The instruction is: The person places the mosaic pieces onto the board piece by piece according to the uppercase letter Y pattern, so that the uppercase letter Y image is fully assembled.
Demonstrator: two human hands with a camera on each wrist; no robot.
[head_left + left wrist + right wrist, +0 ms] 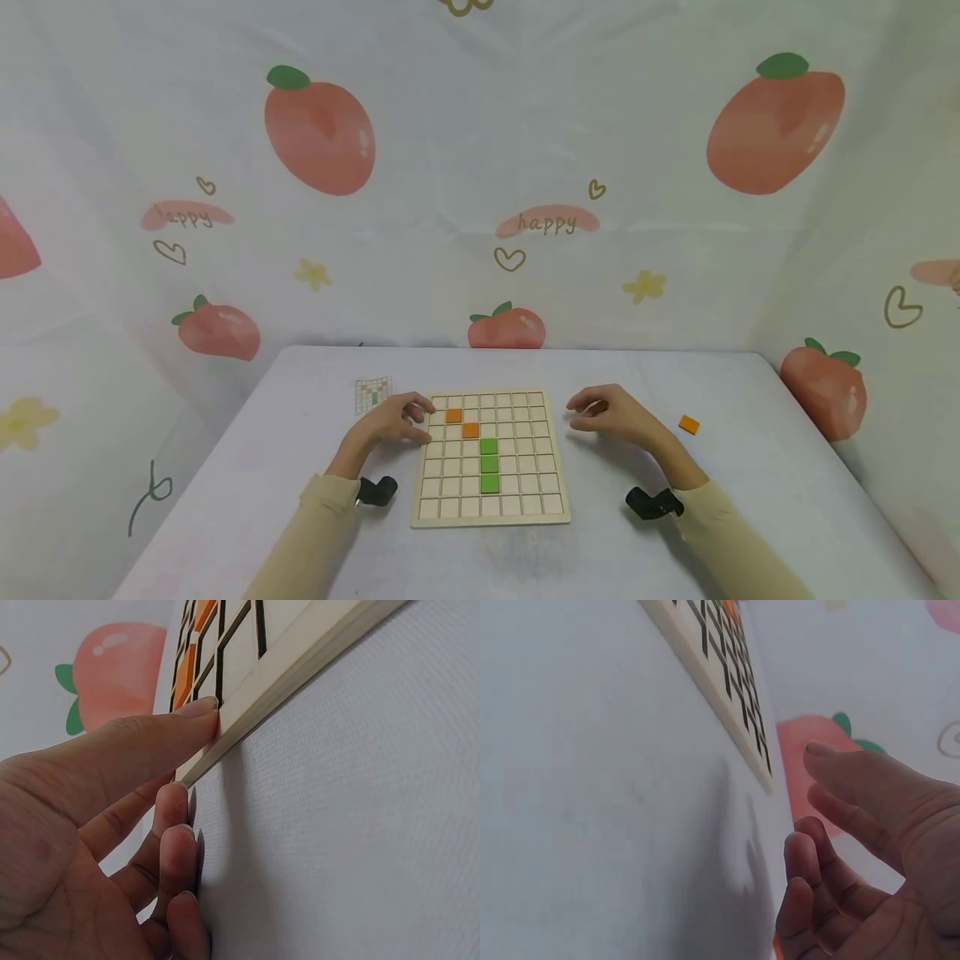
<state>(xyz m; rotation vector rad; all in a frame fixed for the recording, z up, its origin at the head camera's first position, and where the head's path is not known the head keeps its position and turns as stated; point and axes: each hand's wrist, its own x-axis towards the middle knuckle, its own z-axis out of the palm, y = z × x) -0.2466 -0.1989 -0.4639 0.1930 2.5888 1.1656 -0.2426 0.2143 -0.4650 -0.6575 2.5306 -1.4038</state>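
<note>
A square wooden grid board (491, 523) lies on the table, holding two orange tiles (453, 415) set diagonally and three green tiles (489, 463) in a column. At the board's left edge is my left hand (390, 419); its thumb (199, 712) rests on the rim, and the other fingers bend loosely beside it. My right hand (617, 414) hovers off the board's right side, fingers loosely bent and holding nothing. In the right wrist view, a gap separates that hand from the board (712, 694). One loose orange tile (689, 425) lies farther right.
A small card with a printed grid pattern (373, 396) lies behind my left hand. The white tabletop (720, 375) meets a hanging fruit-print cloth (435, 275) at the back. Dark wrist-worn devices (654, 503) sit beneath both wrists.
</note>
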